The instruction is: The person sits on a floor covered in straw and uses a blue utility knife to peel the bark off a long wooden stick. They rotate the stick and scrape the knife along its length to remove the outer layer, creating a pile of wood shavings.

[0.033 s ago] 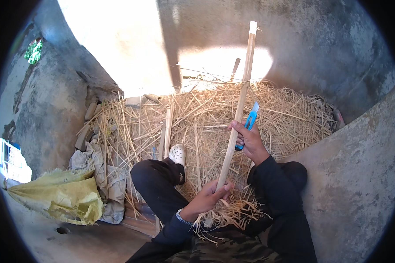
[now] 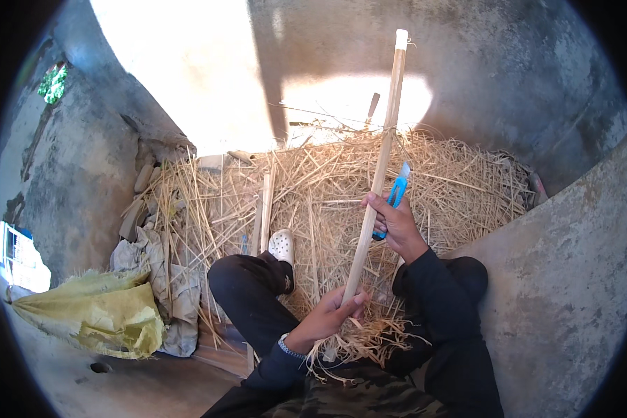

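Note:
A long pale strip of wood or bamboo [image 2: 380, 164] slants up and away from my lap, its far tip whitish. My left hand [image 2: 331, 317] is closed around its lower part. Higher up, my right hand [image 2: 397, 226] is closed on a blue utility knife [image 2: 398, 191], blade pointing up and away. Its thumb and fingers also press against the strip. The blade stands to the right of the strip, apart from it. Thin curled shavings [image 2: 380, 338] hang in a tuft below my left hand, over my lap. The strip's lowest end is partly hidden among them.
Straw-like shavings and strips [image 2: 460, 177] cover the floor ahead, up to the sunlit wall [image 2: 188, 76]. A torn yellow sack [image 2: 97, 310] and a grey cloth [image 2: 181, 306] lie at left. My foot in a white clog [image 2: 281, 245] rests among flat wooden pieces [image 2: 266, 212]. A low concrete wall [image 2: 557, 279] rises at right.
The strip's far tip sits very slightly higher. My grip on the strip and the knife looks the same.

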Demonstrator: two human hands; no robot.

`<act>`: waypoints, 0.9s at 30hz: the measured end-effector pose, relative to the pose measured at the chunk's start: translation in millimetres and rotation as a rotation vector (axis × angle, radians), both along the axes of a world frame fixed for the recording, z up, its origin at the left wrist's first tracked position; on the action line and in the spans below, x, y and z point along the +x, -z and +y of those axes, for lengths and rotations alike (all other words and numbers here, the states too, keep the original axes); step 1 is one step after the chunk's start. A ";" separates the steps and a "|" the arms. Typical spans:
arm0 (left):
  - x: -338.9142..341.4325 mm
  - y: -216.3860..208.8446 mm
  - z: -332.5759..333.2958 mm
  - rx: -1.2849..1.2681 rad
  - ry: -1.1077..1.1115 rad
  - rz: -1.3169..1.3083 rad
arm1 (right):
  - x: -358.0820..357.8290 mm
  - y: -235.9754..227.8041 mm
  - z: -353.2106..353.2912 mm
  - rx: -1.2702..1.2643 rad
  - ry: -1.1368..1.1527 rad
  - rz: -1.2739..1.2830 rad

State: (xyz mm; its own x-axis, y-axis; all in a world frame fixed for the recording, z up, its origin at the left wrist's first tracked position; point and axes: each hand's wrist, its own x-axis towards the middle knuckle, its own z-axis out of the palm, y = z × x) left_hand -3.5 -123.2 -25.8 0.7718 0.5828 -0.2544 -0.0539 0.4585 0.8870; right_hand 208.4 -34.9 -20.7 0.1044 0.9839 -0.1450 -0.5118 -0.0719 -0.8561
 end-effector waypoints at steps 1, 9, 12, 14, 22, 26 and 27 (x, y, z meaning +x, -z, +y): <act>-1.4 -2.4 -1.6 0.002 -0.007 -0.004 | -0.7 -5.5 -3.4 -0.004 -0.016 0.001; -16.3 -28.2 13.9 -0.182 -0.092 -0.136 | 6.0 -33.6 -23.3 0.387 0.082 -1.237; -20.8 -28.8 22.5 -0.247 -0.145 -0.217 | -2.7 -29.8 -31.7 0.569 0.011 -1.543; -21.4 -34.3 26.5 -0.275 -0.169 -0.226 | -10.8 -26.3 -35.7 0.575 -0.041 -1.558; -26.1 -59.1 7.1 -0.461 -0.127 -0.207 | -6.0 -19.4 -22.1 0.443 0.065 -1.458; -31.2 -58.8 5.8 -0.398 -0.096 -0.183 | -17.6 -14.8 -33.6 0.533 0.091 -1.521; -32.8 -60.9 7.0 -0.395 -0.078 -0.177 | -7.3 -21.9 -22.2 0.528 0.157 -1.589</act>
